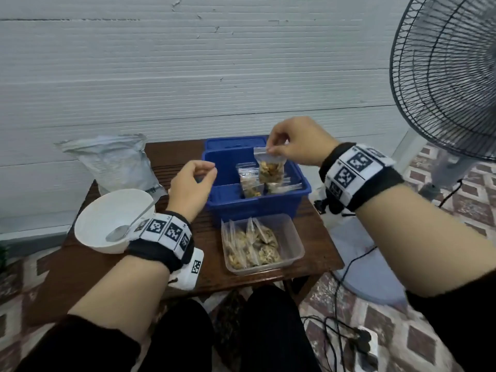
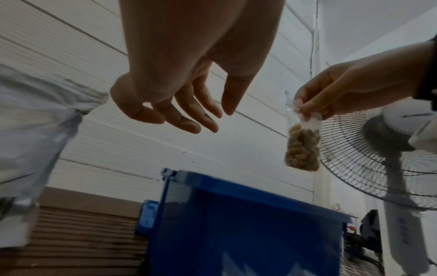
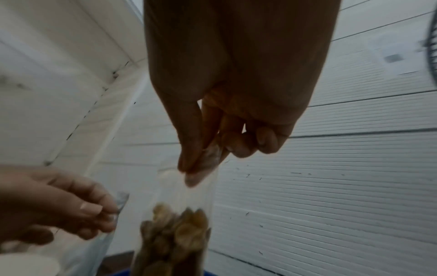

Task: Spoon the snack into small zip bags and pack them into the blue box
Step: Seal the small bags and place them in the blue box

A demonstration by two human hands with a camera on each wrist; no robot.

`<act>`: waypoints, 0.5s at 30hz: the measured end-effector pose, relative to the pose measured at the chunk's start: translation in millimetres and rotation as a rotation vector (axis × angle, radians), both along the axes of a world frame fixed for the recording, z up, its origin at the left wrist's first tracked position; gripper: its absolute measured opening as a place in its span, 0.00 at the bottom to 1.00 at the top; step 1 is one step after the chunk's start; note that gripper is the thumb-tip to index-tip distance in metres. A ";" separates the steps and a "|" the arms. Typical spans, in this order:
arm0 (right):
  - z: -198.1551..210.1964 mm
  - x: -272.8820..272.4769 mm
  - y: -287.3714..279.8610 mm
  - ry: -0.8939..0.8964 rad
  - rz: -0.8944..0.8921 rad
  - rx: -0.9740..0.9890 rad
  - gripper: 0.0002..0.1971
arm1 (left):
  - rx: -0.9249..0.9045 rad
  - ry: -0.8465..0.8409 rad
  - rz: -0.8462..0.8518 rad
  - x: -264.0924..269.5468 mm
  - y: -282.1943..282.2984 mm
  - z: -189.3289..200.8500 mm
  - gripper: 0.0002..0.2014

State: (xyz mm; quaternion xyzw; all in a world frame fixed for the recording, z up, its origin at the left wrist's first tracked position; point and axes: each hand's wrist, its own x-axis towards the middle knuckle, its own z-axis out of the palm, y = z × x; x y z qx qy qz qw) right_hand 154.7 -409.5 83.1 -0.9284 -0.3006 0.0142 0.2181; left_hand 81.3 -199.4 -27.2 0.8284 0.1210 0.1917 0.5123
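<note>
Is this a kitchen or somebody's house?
Probably a room in a home, not clearly a kitchen: a low wooden table on a patterned tiled floor, a standing fan, and a white panelled wall.

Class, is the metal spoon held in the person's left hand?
No: the metal spoon lies in the white bowl, and the left hand holds nothing.

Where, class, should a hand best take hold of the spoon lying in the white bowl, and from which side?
Grip the spoon by its handle end, which leans over the white bowl's far right rim. Come from above, on the blue box side. The spoon's head lies low inside the bowl, harder to pinch.
</note>
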 end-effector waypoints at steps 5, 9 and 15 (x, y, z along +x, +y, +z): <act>-11.7 36.3 34.9 0.089 0.095 -0.382 0.04 | 0.015 0.119 0.050 15.6 19.1 -16.0 0.05; -38.6 61.8 62.5 0.173 0.200 -0.651 0.06 | -0.001 0.131 0.024 24.4 24.1 -29.6 0.04; -73.6 93.8 86.1 0.290 0.287 -0.858 0.04 | 0.031 0.130 -0.007 34.7 30.1 -44.0 0.08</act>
